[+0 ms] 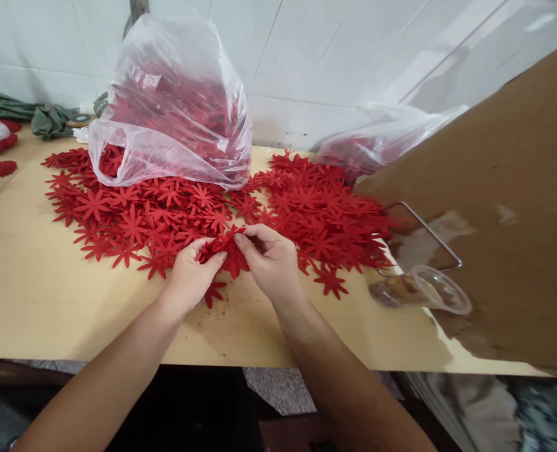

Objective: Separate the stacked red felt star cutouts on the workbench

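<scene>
Between my two hands, near the middle of the view, is a red flower-shaped piece (232, 256); whether it is one layer or a few I cannot tell. My left hand (194, 271) pinches its left side between thumb and fingers. On its upper right edge, my right hand (271, 260) closes thumb and fingertips. Behind my hands, many similar red pieces lie in a left pile (134, 220) and a right pile (323, 210). One loose red piece (213, 292) rests on the table just below my left fingertips, and another (331, 280) lies to the right.
A clear plastic bag (179, 125) full of red pieces stands on the pile against the tiled wall. A brown cardboard sheet (508, 207) leans at the right, beside a tilted clear cup (441, 290) and a bent metal wire (431, 233). Green cloth (52, 119) lies back left.
</scene>
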Available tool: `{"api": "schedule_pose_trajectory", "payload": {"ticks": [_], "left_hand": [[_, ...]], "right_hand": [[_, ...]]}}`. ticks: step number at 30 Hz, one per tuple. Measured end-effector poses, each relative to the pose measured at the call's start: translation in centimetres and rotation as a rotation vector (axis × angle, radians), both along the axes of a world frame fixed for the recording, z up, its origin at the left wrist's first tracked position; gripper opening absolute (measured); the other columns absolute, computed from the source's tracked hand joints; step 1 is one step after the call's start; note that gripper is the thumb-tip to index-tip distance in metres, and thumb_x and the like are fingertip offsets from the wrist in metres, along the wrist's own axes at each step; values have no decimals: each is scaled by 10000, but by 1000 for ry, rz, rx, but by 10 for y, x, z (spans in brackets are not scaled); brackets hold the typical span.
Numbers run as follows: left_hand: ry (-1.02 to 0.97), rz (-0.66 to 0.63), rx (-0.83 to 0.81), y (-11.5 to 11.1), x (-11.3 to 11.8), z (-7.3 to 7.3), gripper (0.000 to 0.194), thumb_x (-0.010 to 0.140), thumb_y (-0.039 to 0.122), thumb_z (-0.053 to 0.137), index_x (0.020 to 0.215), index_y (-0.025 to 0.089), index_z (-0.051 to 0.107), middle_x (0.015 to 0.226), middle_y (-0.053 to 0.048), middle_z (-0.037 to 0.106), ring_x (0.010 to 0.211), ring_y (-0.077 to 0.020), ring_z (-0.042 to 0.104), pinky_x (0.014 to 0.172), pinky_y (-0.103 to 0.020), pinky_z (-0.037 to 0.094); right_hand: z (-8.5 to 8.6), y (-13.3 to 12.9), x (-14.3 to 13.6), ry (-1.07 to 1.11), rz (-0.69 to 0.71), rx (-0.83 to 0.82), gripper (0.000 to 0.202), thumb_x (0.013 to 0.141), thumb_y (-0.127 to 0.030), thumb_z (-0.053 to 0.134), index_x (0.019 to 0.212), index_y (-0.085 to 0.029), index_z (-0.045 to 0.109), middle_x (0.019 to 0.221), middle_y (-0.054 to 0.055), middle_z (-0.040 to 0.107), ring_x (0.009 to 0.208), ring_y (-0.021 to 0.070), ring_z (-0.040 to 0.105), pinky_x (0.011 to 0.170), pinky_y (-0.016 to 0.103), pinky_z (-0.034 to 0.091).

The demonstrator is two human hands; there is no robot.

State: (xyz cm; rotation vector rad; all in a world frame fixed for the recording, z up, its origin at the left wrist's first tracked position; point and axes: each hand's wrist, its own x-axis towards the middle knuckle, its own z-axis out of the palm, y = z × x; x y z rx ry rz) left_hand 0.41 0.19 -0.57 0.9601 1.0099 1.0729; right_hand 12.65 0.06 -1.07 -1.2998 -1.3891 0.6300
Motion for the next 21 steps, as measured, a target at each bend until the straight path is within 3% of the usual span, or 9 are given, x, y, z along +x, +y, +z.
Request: {"api": "schedule_pose_trajectory", "payload": {"ticks": [4, 9, 16, 21], "left_hand": [[8, -17, -7, -1, -1, 1, 174, 657, 184, 596, 825, 143, 585, 856, -14, 643, 771, -96, 572, 800, -265, 440], [34, -30, -2, -1, -1, -1, 153, 668, 186, 573, 816, 150, 575, 799, 1, 630, 718, -87, 563, 751, -256, 450], [124, -46, 105, -1, -2, 1, 165, 685, 239, 582, 825, 153, 588, 843, -18, 644, 779, -114, 574, 791, -279, 440], [150, -56, 114, -1, -1, 1, 155, 680, 254, 594, 797, 154, 582, 798, -7, 635, 735, -105, 560, 765, -271, 437]], "right_hand": [[5, -2, 4, 72, 76, -123, 127, 737, -294, 555, 685, -179, 539, 590, -25, 513, 521, 75, 457, 508, 223, 392], [6, -4, 0, 131, 224, -192, 161, 683, -307, 623, 765, -179, 571, 720, 9, 611, 642, 110, 565, 621, 256, 465], [6, 0, 3, 211, 204, -181, 143, 679, -320, 625, 707, -180, 604, 681, 4, 620, 656, 116, 573, 667, 266, 476], [4, 2, 9, 214, 123, -180, 197, 649, -358, 647, 637, -180, 563, 564, -34, 545, 506, 71, 471, 499, 211, 401]]}}
